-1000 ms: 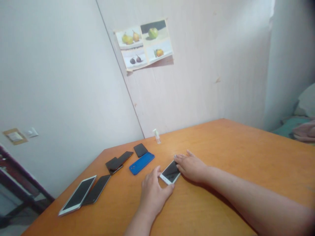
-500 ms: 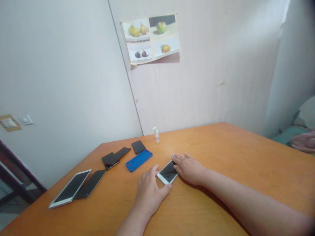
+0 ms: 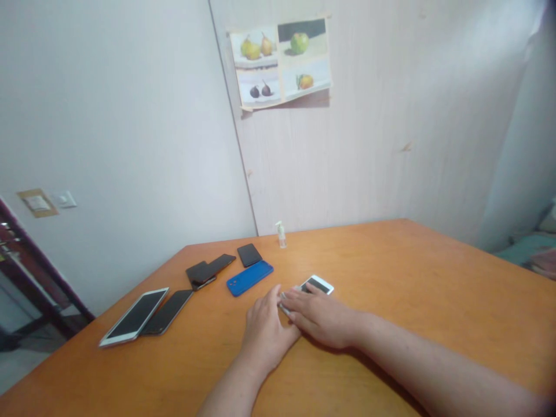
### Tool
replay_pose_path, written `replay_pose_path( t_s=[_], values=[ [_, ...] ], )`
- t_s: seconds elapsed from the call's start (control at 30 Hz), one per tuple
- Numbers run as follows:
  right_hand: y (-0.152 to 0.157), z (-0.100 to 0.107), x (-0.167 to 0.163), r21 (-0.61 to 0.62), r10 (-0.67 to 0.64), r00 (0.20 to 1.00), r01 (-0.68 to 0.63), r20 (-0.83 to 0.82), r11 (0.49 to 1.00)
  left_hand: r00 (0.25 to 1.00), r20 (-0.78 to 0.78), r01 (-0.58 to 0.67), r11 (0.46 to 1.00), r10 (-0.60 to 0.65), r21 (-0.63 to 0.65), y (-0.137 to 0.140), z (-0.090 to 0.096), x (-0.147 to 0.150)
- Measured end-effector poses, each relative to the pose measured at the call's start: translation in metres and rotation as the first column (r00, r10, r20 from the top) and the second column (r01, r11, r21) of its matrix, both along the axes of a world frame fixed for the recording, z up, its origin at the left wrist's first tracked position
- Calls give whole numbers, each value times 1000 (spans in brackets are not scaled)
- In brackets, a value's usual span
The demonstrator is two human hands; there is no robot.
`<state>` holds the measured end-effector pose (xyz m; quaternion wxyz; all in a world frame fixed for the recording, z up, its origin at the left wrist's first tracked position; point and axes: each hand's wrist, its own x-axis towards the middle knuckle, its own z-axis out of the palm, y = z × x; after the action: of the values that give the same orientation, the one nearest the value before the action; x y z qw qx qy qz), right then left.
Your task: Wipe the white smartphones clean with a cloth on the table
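Note:
A white smartphone (image 3: 319,284) with a dark screen lies face up on the table in front of me. My left hand (image 3: 267,330) holds its near left end, thumb on one side and fingers on the other. Across the screen lies my right hand (image 3: 319,315), flat with fingers stretched out, covering the middle and near part of the phone. A small pale edge shows by the right fingertips; whether it is a thin cloth cannot be told. Beyond my left hand rests a blue phone case (image 3: 251,278).
On the left of the wooden table (image 3: 391,260) lie a white tablet (image 3: 136,315), a dark phone (image 3: 168,313), two overlapping dark phones (image 3: 211,271) and a small black device (image 3: 249,255). A pump bottle (image 3: 281,234) stands by the wall.
My right hand has slid left and toward me over the phone, from its far end to its near end. My left hand stays at the phone's edge. The view has shifted slightly left.

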<state>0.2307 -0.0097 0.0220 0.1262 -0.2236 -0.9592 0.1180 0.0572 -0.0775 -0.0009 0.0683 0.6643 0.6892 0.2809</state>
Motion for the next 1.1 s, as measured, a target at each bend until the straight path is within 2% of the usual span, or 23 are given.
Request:
replay_pose_path(
  t_s=[0.07,0.13,0.2,0.27,0.33,0.43,0.5,0.53,0.6,0.7,0.77,0.93,1.0,1.1],
  values=[
    [-1,1,1,-15,35,999,-35,-6,999,1000,-3,-5,1000,5,-1,0,1,0],
    [6,0,5,-6,-89,996,89,4,996,1000,7,-8,1000,8,-12,-1,1,1],
    [17,-3,11,15,-266,964,266,24,964,1000,17,-5,1000,5,-22,-1,1,1],
    [22,-6,16,32,-362,932,361,31,932,1000,21,2,1000,-2,-20,-1,0,1],
    [16,-5,17,24,-304,953,303,14,953,1000,21,3,1000,-2,-5,-1,-1,1],
    [0,0,15,-24,-38,999,37,-31,999,1000,19,1,1000,-1,19,-2,-2,1],
    [-4,2,16,-38,42,999,-43,-34,998,1000,17,5,1000,-6,25,-2,-2,1],
    [-2,2,18,-28,12,1000,-13,-18,1000,1000,16,13,1000,-13,27,-2,-2,1],
    [8,1,24,20,-142,989,141,37,990,999,12,29,999,-30,30,-3,-2,1],
    [18,0,33,96,-334,936,324,113,941,999,2,35,999,-35,37,-2,-2,1],
    [11,2,36,109,-322,938,310,130,945,999,-7,32,999,-32,43,-2,-3,0],
    [-21,14,31,32,-64,991,61,117,998,999,-15,35,998,-35,45,0,-5,-1],
    [-19,17,33,12,-98,986,97,138,995,999,-17,35,998,-34,44,0,-5,-1],
    [-5,18,37,49,-291,939,287,184,957,999,-26,38,999,-37,38,-1,-3,0]
  ],
)
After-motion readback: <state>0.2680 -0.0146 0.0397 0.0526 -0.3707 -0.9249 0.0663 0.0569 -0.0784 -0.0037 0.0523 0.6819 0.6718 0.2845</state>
